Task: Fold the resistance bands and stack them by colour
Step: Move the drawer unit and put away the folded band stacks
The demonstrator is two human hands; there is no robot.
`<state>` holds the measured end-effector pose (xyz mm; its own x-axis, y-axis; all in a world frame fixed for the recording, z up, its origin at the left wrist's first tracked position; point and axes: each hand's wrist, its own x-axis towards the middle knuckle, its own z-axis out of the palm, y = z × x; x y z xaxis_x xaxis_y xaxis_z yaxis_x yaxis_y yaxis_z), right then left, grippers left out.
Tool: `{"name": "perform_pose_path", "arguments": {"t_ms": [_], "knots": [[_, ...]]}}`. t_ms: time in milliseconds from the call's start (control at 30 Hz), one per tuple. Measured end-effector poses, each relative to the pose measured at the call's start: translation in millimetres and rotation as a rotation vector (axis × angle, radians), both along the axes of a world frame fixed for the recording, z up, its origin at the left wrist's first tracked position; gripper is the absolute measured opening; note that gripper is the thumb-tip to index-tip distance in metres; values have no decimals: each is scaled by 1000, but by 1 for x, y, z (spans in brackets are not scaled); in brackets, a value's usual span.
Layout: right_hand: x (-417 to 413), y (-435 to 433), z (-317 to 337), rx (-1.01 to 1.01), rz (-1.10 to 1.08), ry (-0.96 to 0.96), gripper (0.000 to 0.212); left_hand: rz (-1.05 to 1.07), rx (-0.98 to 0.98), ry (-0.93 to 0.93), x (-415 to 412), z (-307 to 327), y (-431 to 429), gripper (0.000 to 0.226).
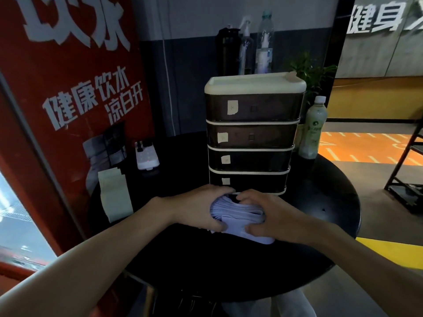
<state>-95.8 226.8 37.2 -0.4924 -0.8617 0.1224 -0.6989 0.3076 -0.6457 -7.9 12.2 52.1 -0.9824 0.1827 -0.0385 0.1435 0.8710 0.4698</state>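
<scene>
Dim light fills a gym-like room, with a red banner point(68, 88) on the left and a round black tabletop point(229, 266) in the middle. A tower of dark drawers point(251, 138) stands at the far middle of the tabletop. A pale bottle point(313, 129) stands to its right and a white power strip point(147, 156) lies to its left.

The resistance bands point(238, 212), pale lilac, lie as a folded bundle on the tabletop, just near the lowest drawer. The left hand point(196, 209) grasps the left end of the bundle, with fingers curled over the far edge and the thumb on the near edge. The right hand point(272, 216) grasps the right end in the same way.

The step in hand seems to be squaring the folded bundle. To do it well, both hands should press evenly from the two ends, so that the layers line up at the edges. Elastic material probably wants to spring open, so a flat pressing from above before letting go is wise. Whether other colours wait inside the drawers cannot be seen.
</scene>
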Motion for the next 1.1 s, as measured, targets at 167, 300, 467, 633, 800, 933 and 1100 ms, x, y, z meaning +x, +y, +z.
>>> {"name": "perform_pose_path", "arguments": {"t_ms": [167,300,467,633,800,933,1100], "knots": [[-2,4,0,-2,-24,27,65,40,39,65,4,-4,-8,39],[-1,21,-8,-76,-103,-16,67,84,142,185,12,-14,-14,42],[2,21,-30,-171,-226,-55,73,271,498,356,26,-47,-10,49],[10,1,-37,-254,-238,-107,66,262,514,356,30,-59,0,74],[15,-2,-43,-322,-261,-130,82,269,455,381,28,-64,-2,79],[12,4,-42,-301,-211,-179,95,299,475,376,28,-66,-5,77],[8,8,-37,-186,-239,-79,66,310,500,288,30,-59,-1,53]]}}
